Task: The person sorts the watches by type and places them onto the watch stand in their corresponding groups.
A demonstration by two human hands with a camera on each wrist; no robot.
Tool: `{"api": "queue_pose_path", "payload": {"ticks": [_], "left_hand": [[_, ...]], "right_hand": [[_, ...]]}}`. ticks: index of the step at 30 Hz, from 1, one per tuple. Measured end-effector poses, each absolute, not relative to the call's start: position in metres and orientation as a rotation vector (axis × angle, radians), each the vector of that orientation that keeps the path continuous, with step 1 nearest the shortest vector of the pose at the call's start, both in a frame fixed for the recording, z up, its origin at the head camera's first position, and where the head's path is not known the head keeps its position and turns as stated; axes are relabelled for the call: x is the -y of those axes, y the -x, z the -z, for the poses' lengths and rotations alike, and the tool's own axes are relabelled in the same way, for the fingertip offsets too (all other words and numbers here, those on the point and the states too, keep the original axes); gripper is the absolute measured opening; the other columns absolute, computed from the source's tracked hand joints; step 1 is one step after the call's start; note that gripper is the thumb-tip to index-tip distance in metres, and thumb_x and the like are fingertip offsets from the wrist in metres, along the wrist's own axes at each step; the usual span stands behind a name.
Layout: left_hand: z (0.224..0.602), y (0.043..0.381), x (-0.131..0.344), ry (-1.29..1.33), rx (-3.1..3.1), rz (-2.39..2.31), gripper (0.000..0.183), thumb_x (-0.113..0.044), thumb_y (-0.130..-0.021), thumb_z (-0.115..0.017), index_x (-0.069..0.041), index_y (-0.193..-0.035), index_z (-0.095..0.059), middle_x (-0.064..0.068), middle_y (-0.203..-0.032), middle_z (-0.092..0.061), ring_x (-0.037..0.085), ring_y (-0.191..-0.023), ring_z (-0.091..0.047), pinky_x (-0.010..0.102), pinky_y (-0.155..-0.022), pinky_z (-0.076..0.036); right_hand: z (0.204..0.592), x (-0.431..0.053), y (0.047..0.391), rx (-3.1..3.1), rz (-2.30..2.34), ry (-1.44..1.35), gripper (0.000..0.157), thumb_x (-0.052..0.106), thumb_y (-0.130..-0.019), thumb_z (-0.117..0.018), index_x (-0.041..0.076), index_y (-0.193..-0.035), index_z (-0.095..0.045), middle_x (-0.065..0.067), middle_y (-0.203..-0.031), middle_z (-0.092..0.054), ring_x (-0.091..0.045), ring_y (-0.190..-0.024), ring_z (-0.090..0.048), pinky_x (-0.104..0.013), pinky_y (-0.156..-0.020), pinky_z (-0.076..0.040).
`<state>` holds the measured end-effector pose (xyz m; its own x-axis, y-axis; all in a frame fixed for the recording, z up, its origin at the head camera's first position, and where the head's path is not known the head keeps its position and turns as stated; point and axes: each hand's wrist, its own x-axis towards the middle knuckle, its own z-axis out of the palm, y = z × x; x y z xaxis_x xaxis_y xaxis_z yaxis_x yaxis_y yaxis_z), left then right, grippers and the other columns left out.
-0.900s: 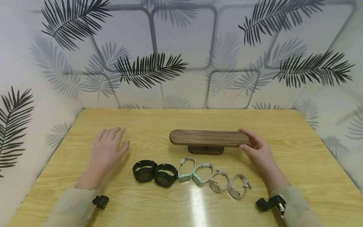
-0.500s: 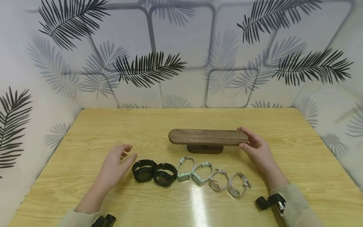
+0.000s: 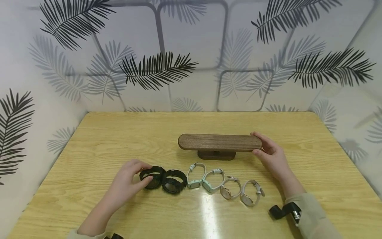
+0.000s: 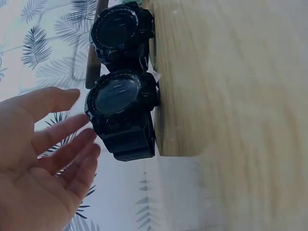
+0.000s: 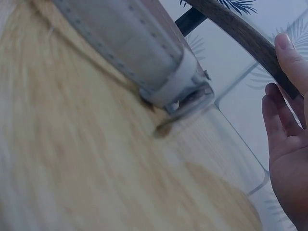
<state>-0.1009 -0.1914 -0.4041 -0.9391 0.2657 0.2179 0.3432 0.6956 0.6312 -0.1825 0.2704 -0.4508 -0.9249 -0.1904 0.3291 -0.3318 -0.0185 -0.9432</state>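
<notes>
My left hand [image 3: 128, 181] is at the left end of a row of watches, thumb and fingers spread apart around the near side of the outermost black digital watch [image 3: 155, 183]. In the left wrist view, the fingertips [image 4: 86, 137] come right up to this watch's case [image 4: 115, 96]. A second black watch [image 3: 172, 186] stands against it. On the other side, my right hand [image 3: 273, 159] grips the right end of a dark wooden display stand [image 3: 219, 142], thumb in front and fingers behind. The stand has a long rounded bar on a short base [image 3: 216, 155].
Right of the black watches stand two mint-green watches [image 3: 194, 184] and two pale-strapped watches with gold-toned cases [image 3: 247, 200], all with straps buckled into loops. They rest on a light wooden table [image 3: 134, 129]. Behind it hangs a leaf-patterned cloth backdrop [image 3: 191, 39].
My left hand has come down and to the right, from bare table to the outermost black watch. The right hand keeps its grip on the display stand, which stays in place.
</notes>
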Motion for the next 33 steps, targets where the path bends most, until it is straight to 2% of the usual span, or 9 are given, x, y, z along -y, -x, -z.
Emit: {"api": "queue_pose_path", "payload": {"ticks": [4,18,22,33], "left_hand": [[0.402,0.103,0.188,0.564,2.825,1.027,0.022,-0.011,-0.084,-0.075,-0.009,-0.105,-0.070,-0.001,-0.099,-0.063,0.015,-0.089,-0.058,0.037,-0.076,-0.053],[0.388,0.111,0.185,0.706,2.971,0.939,0.014,-0.012,-0.084,-0.073,-0.011,-0.098,-0.071,-0.009,-0.086,-0.058,0.006,-0.076,-0.051,0.024,-0.062,-0.047],[0.387,0.113,0.187,0.707,2.989,0.964,0.012,-0.010,-0.085,-0.073,-0.010,-0.096,-0.071,-0.009,-0.082,-0.056,0.007,-0.073,-0.050,0.023,-0.060,-0.047],[0.384,0.123,0.191,0.555,2.978,1.036,0.013,-0.009,-0.089,-0.068,-0.006,-0.102,-0.070,-0.003,-0.087,-0.059,0.011,-0.077,-0.053,0.028,-0.065,-0.050]], "right_hand": [[0.451,-0.271,0.183,2.132,-2.090,-0.565,0.056,-0.007,-0.090,-0.060,0.001,-0.142,-0.042,-0.004,-0.143,-0.047,-0.011,-0.129,-0.043,-0.020,-0.096,-0.045],[0.452,-0.272,0.183,2.161,-2.065,-0.550,0.056,-0.007,-0.090,-0.060,0.002,-0.143,-0.043,-0.003,-0.142,-0.048,-0.011,-0.125,-0.047,-0.019,-0.091,-0.048],[0.452,-0.271,0.183,2.177,-2.054,-0.531,0.056,-0.005,-0.090,-0.061,0.003,-0.143,-0.043,-0.004,-0.143,-0.048,-0.011,-0.124,-0.048,-0.019,-0.090,-0.048],[0.450,-0.270,0.182,2.215,-2.033,-0.478,0.056,-0.003,-0.090,-0.062,0.004,-0.143,-0.043,-0.005,-0.143,-0.047,-0.010,-0.125,-0.047,-0.019,-0.092,-0.048]]}}
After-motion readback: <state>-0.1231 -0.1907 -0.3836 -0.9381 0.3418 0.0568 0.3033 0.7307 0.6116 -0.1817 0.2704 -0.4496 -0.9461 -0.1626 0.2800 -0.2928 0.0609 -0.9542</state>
